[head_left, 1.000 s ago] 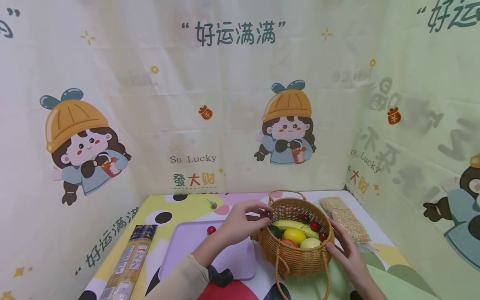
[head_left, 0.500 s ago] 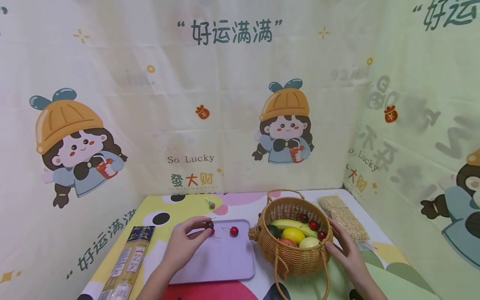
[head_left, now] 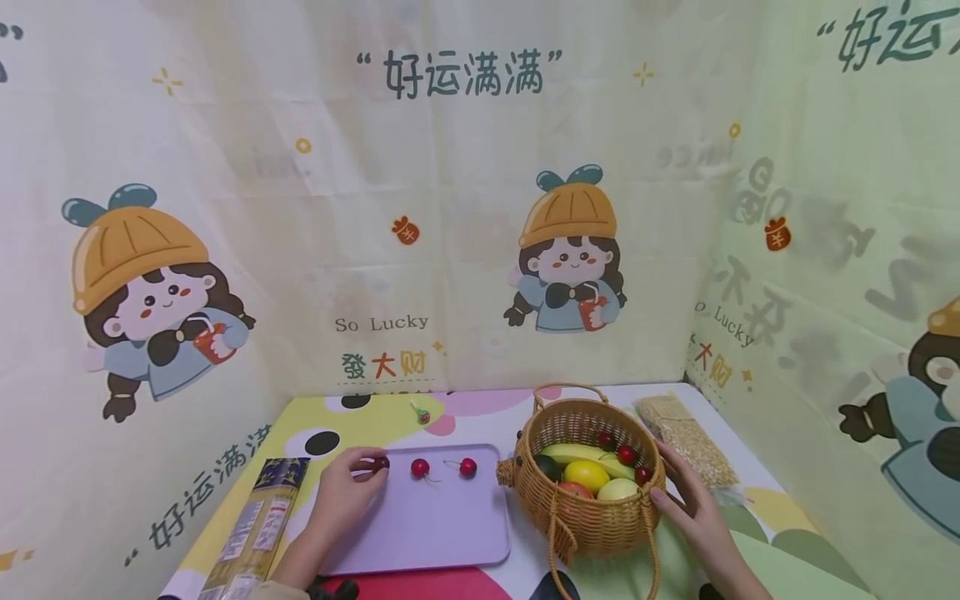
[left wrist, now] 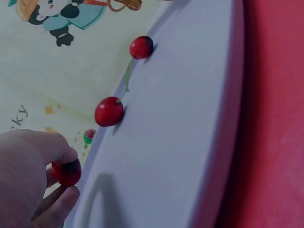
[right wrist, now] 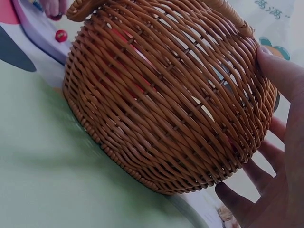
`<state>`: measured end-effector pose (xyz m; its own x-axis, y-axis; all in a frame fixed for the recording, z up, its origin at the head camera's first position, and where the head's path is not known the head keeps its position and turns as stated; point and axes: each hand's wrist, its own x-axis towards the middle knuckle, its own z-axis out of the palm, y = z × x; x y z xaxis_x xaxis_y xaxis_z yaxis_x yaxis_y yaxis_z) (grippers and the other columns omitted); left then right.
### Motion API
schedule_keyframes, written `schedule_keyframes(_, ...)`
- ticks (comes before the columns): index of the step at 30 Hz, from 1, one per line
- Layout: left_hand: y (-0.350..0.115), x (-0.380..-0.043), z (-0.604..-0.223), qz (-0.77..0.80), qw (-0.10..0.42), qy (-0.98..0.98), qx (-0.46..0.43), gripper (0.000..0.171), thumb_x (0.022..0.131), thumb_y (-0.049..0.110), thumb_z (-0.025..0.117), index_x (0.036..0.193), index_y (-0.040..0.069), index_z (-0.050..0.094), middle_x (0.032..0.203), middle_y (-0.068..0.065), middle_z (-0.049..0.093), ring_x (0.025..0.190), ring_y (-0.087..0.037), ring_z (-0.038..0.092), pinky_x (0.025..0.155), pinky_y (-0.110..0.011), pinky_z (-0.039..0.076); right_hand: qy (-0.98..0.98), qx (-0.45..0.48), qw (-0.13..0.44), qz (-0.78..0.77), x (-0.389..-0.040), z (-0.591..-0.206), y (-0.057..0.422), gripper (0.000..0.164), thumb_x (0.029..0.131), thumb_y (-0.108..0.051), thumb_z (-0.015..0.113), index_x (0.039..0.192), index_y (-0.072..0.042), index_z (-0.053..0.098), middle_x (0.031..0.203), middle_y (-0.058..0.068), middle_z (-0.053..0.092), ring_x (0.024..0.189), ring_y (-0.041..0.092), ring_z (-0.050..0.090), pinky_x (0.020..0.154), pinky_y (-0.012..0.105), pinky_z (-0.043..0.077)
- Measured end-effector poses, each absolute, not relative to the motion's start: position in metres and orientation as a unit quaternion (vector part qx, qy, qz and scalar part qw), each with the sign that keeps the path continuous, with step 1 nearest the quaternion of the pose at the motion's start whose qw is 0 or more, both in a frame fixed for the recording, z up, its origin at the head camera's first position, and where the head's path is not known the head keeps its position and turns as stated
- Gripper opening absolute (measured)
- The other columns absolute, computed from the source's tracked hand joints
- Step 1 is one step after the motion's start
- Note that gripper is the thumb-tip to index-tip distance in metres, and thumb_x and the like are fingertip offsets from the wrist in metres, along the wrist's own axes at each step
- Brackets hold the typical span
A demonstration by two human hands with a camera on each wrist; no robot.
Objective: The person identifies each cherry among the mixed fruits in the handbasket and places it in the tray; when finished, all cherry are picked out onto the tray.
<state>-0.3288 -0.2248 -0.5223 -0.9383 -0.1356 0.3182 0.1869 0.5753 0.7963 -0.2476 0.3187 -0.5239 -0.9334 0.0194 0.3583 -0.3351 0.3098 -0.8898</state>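
My left hand (head_left: 341, 496) pinches a dark red cherry (left wrist: 66, 173) between thumb and fingers, at the far left corner of the lilac tray (head_left: 427, 525). Two more cherries with stems lie along the tray's far side, one cherry (head_left: 420, 468) near the middle and another cherry (head_left: 468, 467) to its right. My right hand (head_left: 697, 508) holds the right side of a brown wicker basket (right wrist: 161, 104), thumb by the rim and fingers spread around the wall. Inside the basket sit a banana (head_left: 558, 452), a lemon (head_left: 587, 477), a pale round fruit (head_left: 618, 488), a red fruit, a dark one and several cherries.
A long pack of noodles (head_left: 255, 525) lies left of the tray. Behind the basket on the right is a clear bag of grain or oats (head_left: 686, 437). A small red-and-green item (head_left: 423, 415) lies beyond the tray. Printed cloth walls (head_left: 465, 250) enclose the table.
My left hand has moved left from the basket's rim across the tray, leaving a cherry near the tray's middle and holding another at its far left. The right hand stays on the basket.
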Motion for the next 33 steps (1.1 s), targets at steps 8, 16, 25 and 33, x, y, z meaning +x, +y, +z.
schedule_keyframes(8,-0.234,-0.335,-0.538,-0.423,0.172,-0.889,-0.004,0.030,0.090,0.004,0.086,0.120,0.009,0.082,0.119,-0.012,0.078,0.106,-0.026,0.078,0.091,-0.032,0.067,-0.798,0.096,0.151,0.575,-0.247,-0.522,0.317,0.068,0.113,-0.013,0.062,0.175,-0.017,0.033,0.179,0.008,0.036,0.138,-0.026,0.036,0.105,0.017,0.047)
schedule_keyframes(16,-0.238,-0.332,-0.539,-0.389,0.157,-0.908,0.010,0.031,0.091,0.009,0.087,0.121,0.017,0.082,0.122,-0.009,0.078,0.108,-0.024,0.076,0.092,-0.040,0.067,-0.795,0.098,0.150,0.580,-0.247,-0.522,0.316,0.068,0.114,-0.013,0.061,0.176,-0.016,0.032,0.178,0.004,0.036,0.137,-0.026,0.035,0.103,0.015,0.049)
schedule_keyframes(25,-0.233,-0.327,-0.538,-0.387,0.179,-0.904,-0.007,0.036,0.091,0.010,0.088,0.125,0.015,0.081,0.132,-0.013,0.075,0.119,-0.032,0.074,0.099,-0.047,0.066,-0.801,0.097,0.152,0.571,-0.245,-0.520,0.318,0.069,0.114,-0.014,0.061,0.176,-0.016,0.032,0.181,0.019,0.031,0.138,-0.025,0.036,0.105,0.013,0.045)
schedule_keyframes(33,-0.188,-0.316,-0.509,-0.411,0.269,-0.870,-0.042,0.028,0.088,0.015,0.094,0.113,0.018,0.083,0.128,-0.004,0.076,0.128,-0.027,0.067,0.108,-0.053,0.057,-0.800,0.097,0.150,0.574,-0.247,-0.523,0.319,0.069,0.114,-0.014,0.061,0.176,-0.019,0.032,0.180,0.009,0.034,0.138,-0.026,0.035,0.102,0.012,0.048)
